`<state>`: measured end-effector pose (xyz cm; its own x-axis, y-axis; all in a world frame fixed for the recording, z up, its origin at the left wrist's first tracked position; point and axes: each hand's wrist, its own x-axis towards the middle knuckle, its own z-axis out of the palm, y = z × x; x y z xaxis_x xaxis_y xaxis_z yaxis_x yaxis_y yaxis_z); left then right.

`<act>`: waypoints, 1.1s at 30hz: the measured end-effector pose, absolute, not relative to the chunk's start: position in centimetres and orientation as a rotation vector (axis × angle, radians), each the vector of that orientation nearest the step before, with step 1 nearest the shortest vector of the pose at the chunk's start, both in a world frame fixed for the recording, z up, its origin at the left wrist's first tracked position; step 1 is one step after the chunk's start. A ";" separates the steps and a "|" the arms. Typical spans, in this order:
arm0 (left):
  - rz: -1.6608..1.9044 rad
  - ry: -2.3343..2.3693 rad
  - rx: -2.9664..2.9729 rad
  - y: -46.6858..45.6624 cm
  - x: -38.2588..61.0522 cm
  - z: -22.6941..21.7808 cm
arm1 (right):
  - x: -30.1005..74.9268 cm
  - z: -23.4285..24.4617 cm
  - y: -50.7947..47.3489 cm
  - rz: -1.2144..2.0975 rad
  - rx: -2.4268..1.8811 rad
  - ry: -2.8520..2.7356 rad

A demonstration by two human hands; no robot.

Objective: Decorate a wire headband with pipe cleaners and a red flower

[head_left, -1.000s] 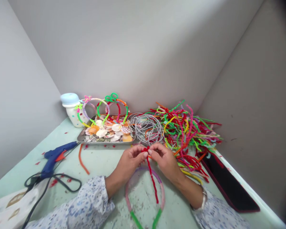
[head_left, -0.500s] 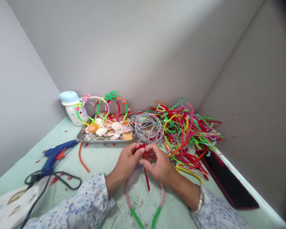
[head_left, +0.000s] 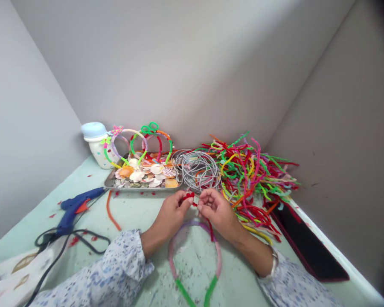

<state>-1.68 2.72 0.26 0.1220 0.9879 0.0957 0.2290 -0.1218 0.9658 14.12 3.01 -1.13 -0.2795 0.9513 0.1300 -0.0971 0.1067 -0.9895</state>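
Between my two hands is a red pipe cleaner [head_left: 190, 196], its upper end bent into small loops. My left hand [head_left: 173, 213] pinches the looped part between thumb and fingertips. The thumb and forefinger of my right hand [head_left: 218, 213] are closed on the straight stretch, and the tail hangs down below that hand. Just under both hands a headband [head_left: 172, 261] wrapped in purple, pink and green lies on the table, its lower ends cut off by the picture's edge.
A metal tray [head_left: 141, 189] of seashells stands behind, with finished headbands [head_left: 147, 143] and a white jar [head_left: 97, 147]. Coiled grey wire [head_left: 200, 170] adjoins a heap of pipe cleaners [head_left: 256, 170]. At left lies a blue glue gun [head_left: 70, 209] with its cord; a black strip [head_left: 310, 243] lies right.
My right hand has shifted a little to the right, drawing the red pipe cleaner's tail sideways from its hanging position. My left hand stays nearly in place. More of the headband's top shows.
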 end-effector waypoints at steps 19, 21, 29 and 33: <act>1.104 1.019 1.466 2.6 -1.7 1.7 | 15.0 -0.3 3.5 1.833 -0.787 -0.980; 1.090 1.035 1.529 2.5 -1.7 1.7 | 15.1 -0.2 3.6 1.835 -0.803 -0.969; 0.973 1.005 1.400 2.9 -1.9 1.7 | 15.2 -0.4 3.8 1.814 -0.838 -1.085; 0.988 0.946 1.305 3.0 -2.0 1.7 | 15.2 -0.4 3.9 1.786 -0.853 -1.102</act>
<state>-1.96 3.04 1.67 0.3116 0.9502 -0.0011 -0.0421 0.0150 0.9990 15.23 3.86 -0.39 -0.4079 0.9060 -0.1134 -0.3049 -0.2522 -0.9184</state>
